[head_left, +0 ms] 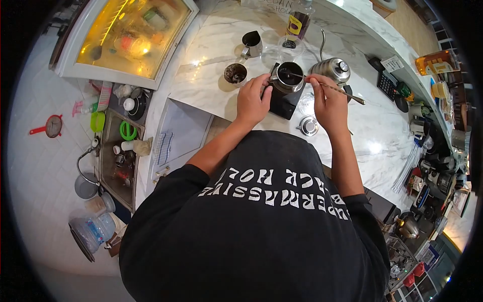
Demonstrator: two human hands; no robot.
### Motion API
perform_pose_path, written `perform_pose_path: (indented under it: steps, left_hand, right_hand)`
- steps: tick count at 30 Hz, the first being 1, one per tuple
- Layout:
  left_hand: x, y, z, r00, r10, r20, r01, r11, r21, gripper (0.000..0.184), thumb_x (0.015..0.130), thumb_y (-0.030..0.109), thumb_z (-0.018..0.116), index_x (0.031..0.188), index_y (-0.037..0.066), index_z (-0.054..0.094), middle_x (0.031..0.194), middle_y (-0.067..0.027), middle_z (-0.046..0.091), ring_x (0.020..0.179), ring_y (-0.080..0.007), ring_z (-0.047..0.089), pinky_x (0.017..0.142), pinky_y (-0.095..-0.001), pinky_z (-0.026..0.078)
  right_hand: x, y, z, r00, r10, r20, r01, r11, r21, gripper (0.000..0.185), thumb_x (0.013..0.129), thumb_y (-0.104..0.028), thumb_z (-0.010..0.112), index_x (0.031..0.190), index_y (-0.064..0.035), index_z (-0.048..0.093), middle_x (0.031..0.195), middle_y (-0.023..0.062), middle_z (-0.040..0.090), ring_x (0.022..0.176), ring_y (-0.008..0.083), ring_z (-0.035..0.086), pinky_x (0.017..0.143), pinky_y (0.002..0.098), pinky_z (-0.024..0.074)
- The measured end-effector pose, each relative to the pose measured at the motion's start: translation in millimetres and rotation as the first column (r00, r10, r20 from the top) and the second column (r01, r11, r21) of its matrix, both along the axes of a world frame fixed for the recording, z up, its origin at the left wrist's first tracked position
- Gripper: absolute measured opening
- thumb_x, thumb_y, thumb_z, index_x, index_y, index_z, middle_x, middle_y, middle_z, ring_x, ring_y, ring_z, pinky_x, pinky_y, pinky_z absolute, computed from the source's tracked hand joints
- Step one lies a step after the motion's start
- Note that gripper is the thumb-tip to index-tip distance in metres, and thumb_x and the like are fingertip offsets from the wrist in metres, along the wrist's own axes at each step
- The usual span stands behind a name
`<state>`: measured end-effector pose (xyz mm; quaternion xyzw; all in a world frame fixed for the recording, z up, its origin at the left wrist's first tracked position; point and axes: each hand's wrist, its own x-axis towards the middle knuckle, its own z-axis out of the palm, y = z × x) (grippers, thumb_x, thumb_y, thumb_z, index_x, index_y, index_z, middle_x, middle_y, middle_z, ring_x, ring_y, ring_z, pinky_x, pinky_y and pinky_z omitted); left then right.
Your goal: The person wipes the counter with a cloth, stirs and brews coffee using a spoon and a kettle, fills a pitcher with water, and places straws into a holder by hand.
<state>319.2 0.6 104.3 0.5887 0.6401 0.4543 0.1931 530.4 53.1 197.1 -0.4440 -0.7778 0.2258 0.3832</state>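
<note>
A metal cup with dark contents stands on a black scale on the marble counter. My left hand is closed round the handle side of that cup. In my right hand is a long twisted spoon, pinched by its shaft, with its lower end inside the cup. A bowl with dark grounds and a small steel pitcher stand beyond my left hand. Behind my right hand is a gooseneck kettle. A small metal and glass item lies between my forearms.
A bottle with a yellow label and a clear plastic cup stand at the back. On the left are a lit glass-door cabinet and a sink. A calculator and cluttered kitchenware line the right side.
</note>
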Motion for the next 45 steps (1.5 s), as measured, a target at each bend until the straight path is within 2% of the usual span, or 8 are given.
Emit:
perform_pose_path:
  steps: [4,10,16,22,28,31,41,45]
  left_hand:
    - [1,1,-13,0.981,0.054,0.188,-0.028,0.99,-0.139,0.031,0.101,0.014,0.067,0.13,0.005,0.065,0.094,-0.0124,0.074,0.069,-0.0214,0.067,0.066,-0.0352,0.055]
    - [4,9,-25,0.907,0.042,0.418,0.024,0.988,-0.151,0.028,0.105,0.018,0.064,0.129,0.004,0.066,0.094,-0.0106,0.076,0.081,-0.0166,0.071,0.075,-0.0319,0.055]
    - [5,19,-21,0.907,0.037,0.419,0.029,0.988,-0.151,0.023,0.107,0.017,0.062,0.123,0.001,0.069,0.095,-0.0101,0.077,0.085,-0.0148,0.072,0.078,-0.0303,0.055]
    - [1,24,-28,0.912,-0.001,0.409,0.062,0.989,-0.136,0.027,0.109,0.021,0.06,0.125,0.001,0.069,0.099,-0.0058,0.075,0.082,-0.0098,0.064,0.074,-0.0269,0.053]
    - [0,21,-20,0.926,0.033,0.376,0.031,0.986,-0.165,0.023,0.106,0.017,0.064,0.118,-0.001,0.071,0.094,-0.0115,0.078,0.084,-0.0158,0.072,0.079,-0.0306,0.056]
    - [-3,21,-24,0.93,0.0,0.367,0.062,0.986,-0.157,0.027,0.108,0.02,0.062,0.125,0.001,0.069,0.095,-0.004,0.074,0.079,-0.0073,0.061,0.071,-0.025,0.051]
    - [-6,22,-23,0.951,-0.023,0.309,0.078,0.983,-0.169,0.029,0.109,0.022,0.062,0.126,-0.001,0.069,0.095,-0.0043,0.075,0.082,-0.0071,0.063,0.074,-0.0248,0.052]
    - [-9,21,-23,0.956,-0.034,0.292,0.084,0.983,-0.161,0.029,0.109,0.022,0.062,0.125,-0.001,0.069,0.095,-0.0048,0.075,0.082,-0.0072,0.064,0.074,-0.0248,0.052]
  right_hand:
    - [6,6,1,0.996,-0.087,0.003,0.087,0.996,-0.031,0.017,0.105,-0.014,0.064,0.106,-0.0005,0.074,0.101,0.0153,0.076,0.094,0.0357,0.071,0.085,0.041,0.0542]
    - [4,0,1,0.999,-0.035,0.02,0.035,0.999,-0.004,0.015,0.104,-0.013,0.065,0.106,-0.0013,0.074,0.101,0.0154,0.075,0.092,0.0369,0.07,0.084,0.0435,0.0535]
    - [15,2,5,0.996,-0.092,0.017,0.093,0.991,-0.093,0.016,0.105,-0.015,0.065,0.107,-0.0019,0.074,0.101,0.0152,0.075,0.092,0.0373,0.07,0.084,0.0444,0.0533]
    - [3,1,0,0.998,-0.05,0.034,0.049,0.999,0.017,0.016,0.103,-0.015,0.066,0.108,-0.0022,0.074,0.104,0.0157,0.075,0.098,0.0371,0.069,0.087,0.044,0.0533]
    - [8,-1,1,0.998,-0.061,0.001,0.061,0.998,-0.018,0.015,0.102,-0.014,0.067,0.107,-0.0018,0.074,0.102,0.0157,0.075,0.097,0.0373,0.069,0.087,0.0447,0.053]
    - [1,2,1,0.999,-0.045,-0.002,0.045,0.999,-0.007,0.016,0.103,-0.016,0.066,0.107,-0.0017,0.074,0.102,0.0154,0.075,0.096,0.0373,0.069,0.086,0.0444,0.0527]
    - [-4,3,0,0.997,-0.067,-0.025,0.067,0.998,0.019,0.018,0.104,-0.014,0.064,0.101,0.0002,0.074,0.101,0.015,0.075,0.09,0.0381,0.067,0.084,0.0438,0.0516]
    - [8,6,2,0.989,-0.145,-0.018,0.143,0.986,-0.089,0.015,0.103,-0.012,0.065,0.102,-0.0002,0.074,0.102,0.0152,0.075,0.092,0.0384,0.068,0.085,0.0443,0.0522]
